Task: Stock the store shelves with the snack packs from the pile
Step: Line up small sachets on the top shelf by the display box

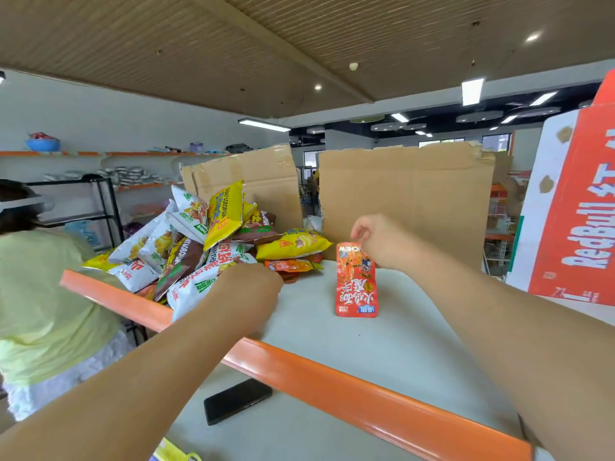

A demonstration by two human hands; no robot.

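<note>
The right hand (pixel 379 241) pinches the top edge of a red snack pack (pixel 356 284), which stands upright on the orange-edged shelf (pixel 332 347) near a cardboard sheet (pixel 406 201). The left hand (pixel 248 287) reaches the pile of snack packs (pixel 199 234). Its fingers are hidden, so I cannot tell its grip.

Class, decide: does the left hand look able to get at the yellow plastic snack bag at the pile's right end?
Probably yes. The left hand is at the snack pile; the yellow plastic snack bag lies uncovered just beyond it. The right hand, pinching a red foil pack, is off to the side.
</note>
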